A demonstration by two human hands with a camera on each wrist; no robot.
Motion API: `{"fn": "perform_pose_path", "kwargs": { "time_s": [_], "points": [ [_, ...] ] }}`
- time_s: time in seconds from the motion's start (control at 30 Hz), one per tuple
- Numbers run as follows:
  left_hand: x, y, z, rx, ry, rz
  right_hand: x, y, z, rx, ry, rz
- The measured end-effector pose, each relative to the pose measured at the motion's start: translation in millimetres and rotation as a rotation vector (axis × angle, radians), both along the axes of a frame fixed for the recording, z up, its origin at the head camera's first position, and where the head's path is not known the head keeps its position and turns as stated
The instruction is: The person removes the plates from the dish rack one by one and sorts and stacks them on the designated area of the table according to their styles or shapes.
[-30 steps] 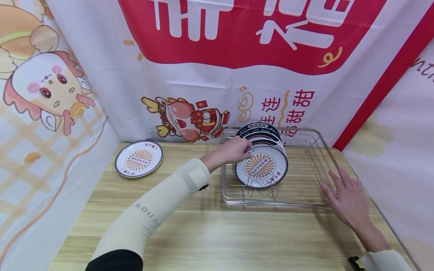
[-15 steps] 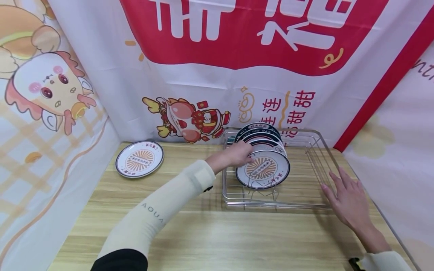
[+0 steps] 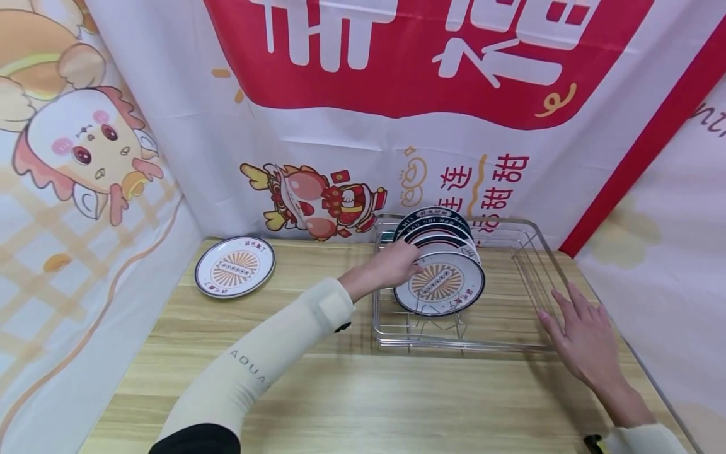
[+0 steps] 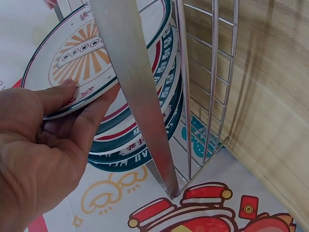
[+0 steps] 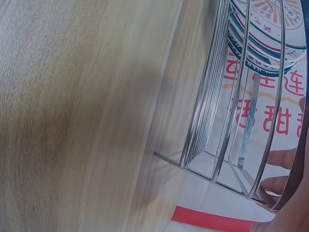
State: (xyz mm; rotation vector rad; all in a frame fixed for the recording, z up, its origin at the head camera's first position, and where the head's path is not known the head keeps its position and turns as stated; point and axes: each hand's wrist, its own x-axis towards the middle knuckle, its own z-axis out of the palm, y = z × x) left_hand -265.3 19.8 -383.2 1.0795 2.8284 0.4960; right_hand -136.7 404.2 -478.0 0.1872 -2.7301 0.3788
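My left hand (image 3: 395, 263) pinches the upper left edge of the front plate (image 3: 439, 287); its thumb lies on the plate's face and its fingers go behind, as the left wrist view shows. This white plate has a dark rim and an orange sunburst. It leans tilted in the left part of a wire dish rack (image 3: 471, 343). Behind it stand several dark-banded plates (image 3: 433, 217), partly hidden by it. My right hand (image 3: 587, 340) rests on the rack's right rim near the front corner, fingers extended; their tips (image 5: 280, 158) show on the rack's inner side.
Another sunburst plate (image 3: 235, 267) lies flat on the wooden table (image 3: 363, 403) at the back left. A printed cloth (image 3: 317, 126) hangs close behind the rack. Side cloths border the table at left and right.
The front plate has come slightly forward and down, widening the gap to the plates behind, with my left hand still holding its edge. My right hand stays on the rack.
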Motion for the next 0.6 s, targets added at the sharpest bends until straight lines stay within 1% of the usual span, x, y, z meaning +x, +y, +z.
{"fn": "perform_pose_path", "kwargs": {
  "time_s": [0.17, 0.3, 0.43, 0.6],
  "points": [
    [2.4, -4.8, 0.6, 0.058, 0.023, 0.002, -0.3, 1, -2.0, -0.002, 0.007, 0.002],
    [4.8, -9.9, 3.7, 0.105, 0.044, -0.008, -0.3, 1, -1.6, -0.006, 0.013, 0.004],
    [8.4, -15.9, 7.9, 0.156, 0.043, -0.01, 0.9, 1, -1.3, -0.005, 0.012, 0.003],
    [14.7, -26.0, 16.4, 0.212, 0.104, -0.003, 1.2, 0, 0.0, 0.003, 0.006, 0.001]
  ]
}}
